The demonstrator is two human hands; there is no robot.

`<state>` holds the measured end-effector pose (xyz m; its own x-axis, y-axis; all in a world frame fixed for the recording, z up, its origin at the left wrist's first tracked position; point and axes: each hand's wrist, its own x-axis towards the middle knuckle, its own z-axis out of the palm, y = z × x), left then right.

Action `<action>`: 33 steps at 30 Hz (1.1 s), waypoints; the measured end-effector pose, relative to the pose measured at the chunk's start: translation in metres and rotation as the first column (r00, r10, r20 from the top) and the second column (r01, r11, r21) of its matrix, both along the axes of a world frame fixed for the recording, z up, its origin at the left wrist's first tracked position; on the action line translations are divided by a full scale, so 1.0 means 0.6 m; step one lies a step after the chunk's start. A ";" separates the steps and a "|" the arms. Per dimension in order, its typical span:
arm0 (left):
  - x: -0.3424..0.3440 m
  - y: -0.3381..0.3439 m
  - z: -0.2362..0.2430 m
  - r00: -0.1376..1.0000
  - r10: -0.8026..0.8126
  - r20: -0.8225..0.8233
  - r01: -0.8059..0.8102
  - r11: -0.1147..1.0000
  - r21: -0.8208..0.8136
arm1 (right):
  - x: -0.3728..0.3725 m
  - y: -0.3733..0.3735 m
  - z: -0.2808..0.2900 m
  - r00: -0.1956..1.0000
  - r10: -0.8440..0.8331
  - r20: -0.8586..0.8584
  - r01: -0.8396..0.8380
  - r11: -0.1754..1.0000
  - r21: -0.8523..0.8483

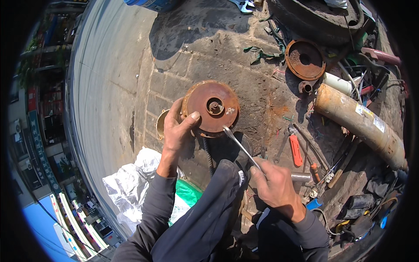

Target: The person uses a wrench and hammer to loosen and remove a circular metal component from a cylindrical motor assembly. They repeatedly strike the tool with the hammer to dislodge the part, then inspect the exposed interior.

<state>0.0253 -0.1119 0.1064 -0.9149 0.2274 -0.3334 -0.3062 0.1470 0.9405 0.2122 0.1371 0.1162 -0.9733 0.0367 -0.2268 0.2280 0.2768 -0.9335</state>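
A round, rust-brown pump part [204,115] with a hole and a small shaft end at its centre sits in front of me, its flat face upward. My left hand [176,127] grips its left rim, thumb on the face and fingers round the side. In my right hand [275,185] is a slim silver metal bar [241,144], whose tip touches the lower right edge of the pump part. The bar's other end is hidden in the fist. Just left of my left hand stands an open, dull-yellow metal ring [160,124], partly covered by it.
At right lie a rusty round casing [304,59], a long rusty cylinder [358,122], a red-handled tool [295,150], a wrench [280,149] and cables. White sacking [131,185] lies at left. A blue bucket [152,4] and an adjustable wrench [242,5] are far off.
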 end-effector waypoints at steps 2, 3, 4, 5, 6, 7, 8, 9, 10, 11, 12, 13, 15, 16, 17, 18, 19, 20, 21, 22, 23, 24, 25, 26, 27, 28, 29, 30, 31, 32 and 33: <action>0.000 -0.004 0.000 1.000 -0.008 -0.015 0.008 1.000 -0.020 | -0.002 0.000 0.001 1.000 -0.009 -0.003 0.009 1.000 -0.014; 0.001 -0.006 -0.001 1.000 -0.013 -0.016 0.012 1.000 -0.020 | -0.003 0.000 0.001 1.000 -0.014 -0.005 0.013 1.000 -0.019; 0.001 -0.007 -0.001 1.000 -0.012 -0.023 0.012 1.000 -0.016 | -0.004 0.000 0.001 1.000 -0.019 -0.003 0.019 0.999 -0.025; 0.001 -0.007 -0.001 0.999 -0.015 -0.034 0.014 1.000 -0.019 | -0.005 -0.001 0.000 1.000 -0.018 -0.008 0.018 1.000 -0.019; 0.002 -0.008 -0.001 1.000 -0.018 -0.025 0.018 1.000 -0.014 | -0.006 -0.001 0.000 1.000 -0.017 -0.009 0.017 1.000 -0.015; 0.002 -0.009 -0.001 0.999 -0.025 -0.020 0.025 1.000 -0.018 | -0.006 -0.002 -0.001 1.000 -0.018 0.000 0.018 1.000 -0.013; 0.003 -0.010 -0.001 1.000 -0.023 -0.020 0.022 1.000 -0.022 | -0.007 -0.003 -0.001 1.000 -0.016 -0.011 0.016 1.000 -0.014; 0.003 -0.011 0.000 0.999 -0.031 -0.013 0.031 0.999 -0.019 | -0.007 -0.004 -0.002 1.000 -0.016 -0.012 0.016 1.000 -0.018; 0.004 -0.011 0.000 0.999 -0.030 -0.012 0.030 0.999 -0.017 | -0.008 -0.004 -0.002 1.000 -0.015 -0.005 0.015 1.000 -0.027; 0.004 -0.012 0.001 1.000 -0.029 -0.011 0.029 0.999 -0.014 | -0.008 -0.005 -0.003 1.000 -0.012 -0.012 0.012 1.000 -0.020; 0.004 -0.013 0.001 0.999 -0.035 -0.003 0.035 0.999 -0.031 | -0.009 -0.006 -0.003 1.000 -0.008 -0.010 0.008 1.000 -0.019; 0.004 -0.013 0.001 0.999 -0.041 0.005 0.041 0.998 -0.048 | -0.009 -0.006 -0.003 1.000 -0.008 -0.003 0.008 1.000 -0.022; 0.004 -0.013 0.001 0.999 -0.042 0.009 0.042 0.998 -0.050 | -0.010 -0.008 -0.004 1.000 -0.009 -0.010 0.009 1.000 -0.016; 0.004 -0.013 0.000 0.999 -0.037 0.005 0.037 0.999 -0.036 | -0.011 -0.008 -0.005 1.000 -0.011 -0.002 0.011 1.000 -0.020; 0.005 -0.012 -0.001 0.999 -0.032 -0.002 0.032 0.999 -0.015 | -0.011 -0.008 -0.005 1.000 -0.010 -0.008 0.009 1.000 -0.014; 0.005 -0.012 -0.002 1.000 -0.026 0.002 0.026 1.000 -0.016 | -0.011 -0.009 -0.006 1.000 -0.008 -0.005 0.008 1.000 -0.012; 0.006 -0.012 -0.002 1.000 -0.021 0.002 0.021 1.000 -0.011 | -0.011 -0.009 -0.007 1.000 -0.008 0.002 0.008 1.000 -0.013; 0.006 -0.012 -0.001 1.000 -0.015 0.002 0.015 1.000 -0.006 | -0.010 -0.010 -0.008 1.000 -0.008 0.001 0.008 1.000 -0.014; 0.006 -0.012 -0.001 1.000 -0.019 0.010 0.019 1.000 -0.018 | -0.010 -0.011 -0.009 1.000 -0.008 0.004 0.008 1.000 -0.016; 0.006 -0.012 0.001 1.000 -0.023 0.018 0.023 0.999 -0.029 | -0.010 -0.011 -0.010 1.000 -0.010 0.012 0.010 1.000 -0.024; 0.006 -0.011 0.002 1.000 -0.022 0.020 0.022 0.999 -0.032 | -0.010 -0.012 -0.011 1.000 -0.013 0.002 0.013 1.000 -0.018; 0.005 -0.011 0.003 0.999 -0.029 0.025 0.030 0.999 -0.036 | -0.010 -0.013 -0.012 1.000 -0.017 -0.004 0.017 1.000 -0.018; 0.005 -0.009 0.003 0.999 -0.033 0.025 0.034 0.999 -0.032 | -0.011 -0.013 -0.013 1.000 -0.022 -0.009 0.021 1.000 -0.017; 0.005 -0.007 0.004 0.999 -0.031 0.023 0.031 0.999 -0.025 | -0.011 -0.013 -0.013 1.000 -0.028 -0.011 0.027 0.999 -0.021; 0.006 -0.005 0.004 0.999 -0.023 0.023 0.024 0.999 -0.030 | -0.011 -0.013 -0.012 0.999 -0.034 -0.013 0.033 0.999 -0.024; 0.007 -0.002 0.004 1.000 -0.009 0.021 0.010 0.999 -0.031 | -0.011 -0.012 -0.012 0.999 -0.037 -0.007 0.037 0.999 -0.030; 0.008 0.001 0.004 1.000 -0.004 0.017 0.004 1.000 -0.022 | -0.011 -0.011 -0.011 1.000 -0.030 -0.002 0.030 0.999 -0.026; 0.009 0.003 0.005 1.000 0.004 0.021 -0.004 0.999 -0.035 | -0.011 -0.010 -0.009 1.000 -0.019 0.011 0.020 0.999 -0.025; 0.009 0.006 0.005 1.000 0.005 0.022 -0.004 0.999 -0.038 | -0.011 -0.009 -0.008 1.000 -0.014 0.023 0.015 1.000 -0.020; 0.009 0.008 0.006 1.000 0.006 0.018 -0.005 1.000 -0.028 | -0.012 -0.008 -0.008 1.000 -0.016 0.019 0.016 1.000 -0.022; 0.009 0.011 0.008 1.000 0.005 0.017 -0.004 0.999 -0.036 | -0.012 -0.008 -0.007 1.000 -0.022 0.014 0.022 1.000 -0.021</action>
<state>0.0309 -0.1056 0.1109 -0.9101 0.2107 -0.3569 -0.3229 0.1793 0.9293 0.2050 0.1323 0.1119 -0.9691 0.0532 -0.2410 0.2465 0.2516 -0.9359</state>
